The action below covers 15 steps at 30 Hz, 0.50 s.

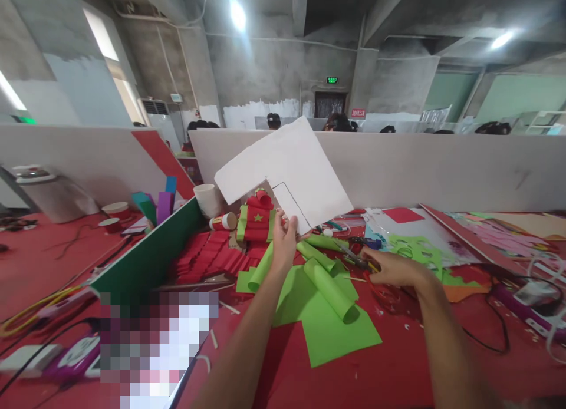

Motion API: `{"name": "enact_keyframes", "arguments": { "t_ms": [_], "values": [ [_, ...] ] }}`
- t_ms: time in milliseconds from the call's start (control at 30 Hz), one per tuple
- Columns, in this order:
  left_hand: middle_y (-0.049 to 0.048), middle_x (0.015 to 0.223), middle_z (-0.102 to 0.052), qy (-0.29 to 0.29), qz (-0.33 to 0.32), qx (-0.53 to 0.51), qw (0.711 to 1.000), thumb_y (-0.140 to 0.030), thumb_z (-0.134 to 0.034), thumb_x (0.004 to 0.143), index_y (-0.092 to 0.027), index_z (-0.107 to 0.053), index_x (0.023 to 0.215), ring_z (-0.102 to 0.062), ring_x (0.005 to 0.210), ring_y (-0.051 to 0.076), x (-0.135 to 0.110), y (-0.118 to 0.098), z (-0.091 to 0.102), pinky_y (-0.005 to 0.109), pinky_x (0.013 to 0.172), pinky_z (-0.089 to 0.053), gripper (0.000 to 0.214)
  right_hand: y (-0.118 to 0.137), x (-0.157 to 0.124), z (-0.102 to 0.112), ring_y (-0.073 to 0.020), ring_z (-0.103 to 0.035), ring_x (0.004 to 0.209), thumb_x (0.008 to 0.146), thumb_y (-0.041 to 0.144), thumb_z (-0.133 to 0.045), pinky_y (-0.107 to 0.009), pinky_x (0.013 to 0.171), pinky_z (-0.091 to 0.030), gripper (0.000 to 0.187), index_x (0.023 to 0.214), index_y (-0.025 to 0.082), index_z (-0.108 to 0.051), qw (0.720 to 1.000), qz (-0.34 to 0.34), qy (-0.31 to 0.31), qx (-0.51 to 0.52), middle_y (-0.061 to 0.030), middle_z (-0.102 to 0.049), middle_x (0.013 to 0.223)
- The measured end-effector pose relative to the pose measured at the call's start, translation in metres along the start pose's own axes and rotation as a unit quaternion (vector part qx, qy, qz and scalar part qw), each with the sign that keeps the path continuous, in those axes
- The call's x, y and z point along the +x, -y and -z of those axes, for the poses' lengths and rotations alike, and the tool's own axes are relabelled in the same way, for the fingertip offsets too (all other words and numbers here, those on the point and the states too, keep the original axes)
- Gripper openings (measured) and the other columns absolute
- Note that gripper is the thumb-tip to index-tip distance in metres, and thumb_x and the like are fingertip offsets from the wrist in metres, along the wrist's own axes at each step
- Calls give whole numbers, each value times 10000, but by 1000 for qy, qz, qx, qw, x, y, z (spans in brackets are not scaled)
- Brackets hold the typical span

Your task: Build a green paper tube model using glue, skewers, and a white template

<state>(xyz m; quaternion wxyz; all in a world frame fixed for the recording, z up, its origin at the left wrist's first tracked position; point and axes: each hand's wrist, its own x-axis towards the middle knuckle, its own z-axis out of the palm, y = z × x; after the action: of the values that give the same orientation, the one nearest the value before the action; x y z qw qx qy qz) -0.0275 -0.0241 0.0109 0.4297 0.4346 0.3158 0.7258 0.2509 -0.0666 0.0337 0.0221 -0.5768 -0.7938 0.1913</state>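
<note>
A white sheet of paper or thin card point(305, 161) is raised above the table, with an angled pencil-like line drawn near its lower edge and a notch in its outline. My left hand point(285, 235) pinches it at the bottom edge between thumb and fingers. Low over the right side of the table, my right hand point(393, 267) is closed around the handles of scissors point(354, 257), whose blades point left. Below and between the hands lie green sheets point(333, 332) and rolled green pieces point(329, 288).
Folded red strips point(212, 256) sit beside a green upright board point(145, 253). A white paper roll point(207, 200), a glue bottle point(223, 221) and a red-green piece with a star point(257, 218) stand behind. Green cut-outs point(415, 253) lie right. White partitions point(442, 167) edge the table; people's heads show beyond.
</note>
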Motion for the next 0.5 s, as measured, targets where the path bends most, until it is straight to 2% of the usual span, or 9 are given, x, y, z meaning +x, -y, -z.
{"name": "enact_keyframes", "arguments": {
  "t_ms": [67,167,267,367,500],
  "values": [
    [-36,738,-491,-1,-7,3,1000,-445,-676,819,-247,-472,1220,-526,596,104,1,4,-1,351,684,-620,491,1,-1,2,-183,-541,664,718,269,-608,-253,587,-355,353,1064,262,-536,999,43,4,14,7,-619,790],
    [42,969,-582,-5,-29,-10,1000,-427,-675,818,-252,-425,1261,-622,852,178,2,9,-3,367,740,-616,538,9,-1,2,-185,-543,697,754,277,-593,-255,624,-382,369,1113,254,-510,996,81,5,38,-10,-616,852],
    [76,1106,-593,-4,-55,-5,998,-415,-666,820,-251,-434,1213,-616,1012,213,2,12,-4,383,803,-597,485,19,1,-2,-182,-545,699,811,313,-570,-250,623,-394,376,1170,252,-478,993,105,-3,51,-20,-615,877],
    [43,954,-610,1,-72,17,997,-416,-666,812,-221,-501,1046,-628,903,183,2,11,-4,353,790,-586,347,27,5,-8,-188,-569,713,850,359,-562,-249,639,-417,406,1222,240,-452,990,120,-6,68,-36,-643,898],
    [-24,731,-513,-22,-92,42,995,-404,-685,799,-211,-481,901,-566,701,124,3,9,-4,261,693,-560,299,33,11,-14,-201,-613,779,876,422,-559,-256,695,-459,456,1266,231,-418,986,140,-10,92,-60,-672,969]
  ]
}}
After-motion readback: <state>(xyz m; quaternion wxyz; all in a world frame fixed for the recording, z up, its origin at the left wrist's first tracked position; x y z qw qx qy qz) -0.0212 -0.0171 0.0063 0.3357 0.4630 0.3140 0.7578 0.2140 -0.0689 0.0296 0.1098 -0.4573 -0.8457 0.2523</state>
